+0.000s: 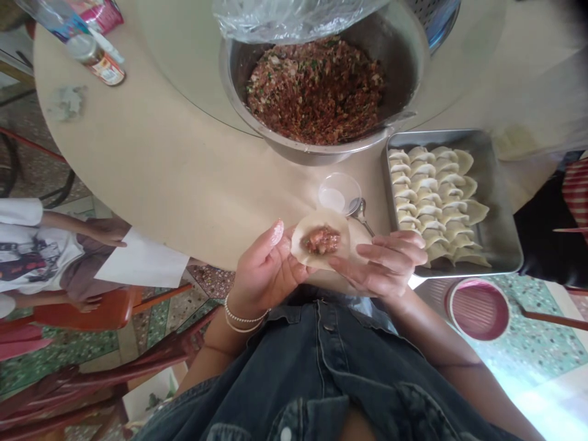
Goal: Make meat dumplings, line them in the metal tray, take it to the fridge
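Note:
A round dumpling wrapper (301,246) lies opened out between my hands, with a lump of minced meat filling (323,239) in its middle. My left hand (271,263) supports the wrapper by its left side, the thumb raised. At the lower right edge, the fingertips of my right hand (383,263) hold the wrapper. Just beyond it are a small clear dish (340,193) and a metal spoon (362,217). A metal tray (503,214) by my right hand bears rows of folded dumplings (427,196).
A large steel bowl (316,153) of minced filling stands ahead, plastic film (294,18) over its far side. A labelled jar (98,61) stands far left. Another person (41,251) sits left with white paper (142,257). A pink-lined bin (478,309) stands on the floor at right.

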{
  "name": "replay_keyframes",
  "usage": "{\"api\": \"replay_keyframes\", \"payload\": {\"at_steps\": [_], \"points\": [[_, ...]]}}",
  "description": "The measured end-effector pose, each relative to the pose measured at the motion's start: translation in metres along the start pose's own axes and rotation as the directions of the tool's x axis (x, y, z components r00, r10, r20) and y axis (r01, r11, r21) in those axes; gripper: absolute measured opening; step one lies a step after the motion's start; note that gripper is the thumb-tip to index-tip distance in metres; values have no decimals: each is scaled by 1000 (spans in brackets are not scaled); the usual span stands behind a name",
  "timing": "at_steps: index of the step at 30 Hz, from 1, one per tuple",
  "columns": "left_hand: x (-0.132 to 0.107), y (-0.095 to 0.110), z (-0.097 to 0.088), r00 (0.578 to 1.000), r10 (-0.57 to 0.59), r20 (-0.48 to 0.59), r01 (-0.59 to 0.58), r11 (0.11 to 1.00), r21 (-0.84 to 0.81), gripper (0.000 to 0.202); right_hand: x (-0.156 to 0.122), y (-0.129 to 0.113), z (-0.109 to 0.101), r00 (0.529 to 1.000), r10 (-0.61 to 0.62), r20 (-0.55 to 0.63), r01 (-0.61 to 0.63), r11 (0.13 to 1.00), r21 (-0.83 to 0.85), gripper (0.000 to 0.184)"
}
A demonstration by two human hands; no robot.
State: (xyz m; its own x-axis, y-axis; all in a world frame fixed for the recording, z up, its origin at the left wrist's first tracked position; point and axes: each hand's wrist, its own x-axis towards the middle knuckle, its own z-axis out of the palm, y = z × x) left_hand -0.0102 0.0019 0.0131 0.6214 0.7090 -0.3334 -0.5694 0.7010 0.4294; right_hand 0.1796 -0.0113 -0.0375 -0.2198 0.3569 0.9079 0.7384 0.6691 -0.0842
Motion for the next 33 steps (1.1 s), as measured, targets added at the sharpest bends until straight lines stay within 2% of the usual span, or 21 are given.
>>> {"api": "replay_keyframes", "payload": {"at_steps": [7,12,18,21,24,28,31,33], "points": [[2,-9,-3,997,62,-52,-56,993,106,47,2,1,0,998,60,13,-59,997,-56,26],[4,-12,-5,995,91,41,-98,970,222,41,8,0,-1,984,148,98,-149,989,-2,27],[5,-11,-10,978,139,153,-190,896,401,44,16,1,-1,963,192,191,-200,979,23,50],[3,-8,-9,982,112,150,-167,891,422,45,19,2,-3,936,226,271,-248,968,48,38],[3,-3,-6,988,126,95,-153,907,391,44,22,2,-4,913,246,327,-293,950,104,17],[11,-7,-3,991,129,31,-132,971,199,48,27,0,-3,887,350,303,-416,889,191,13],[18,-21,-1,970,244,-21,-241,967,86,47,30,-1,-1,848,493,196,-523,837,159,21],[20,-31,0,941,337,6,-337,938,82,45,31,-3,0,836,525,159,-540,838,77,23]]}}
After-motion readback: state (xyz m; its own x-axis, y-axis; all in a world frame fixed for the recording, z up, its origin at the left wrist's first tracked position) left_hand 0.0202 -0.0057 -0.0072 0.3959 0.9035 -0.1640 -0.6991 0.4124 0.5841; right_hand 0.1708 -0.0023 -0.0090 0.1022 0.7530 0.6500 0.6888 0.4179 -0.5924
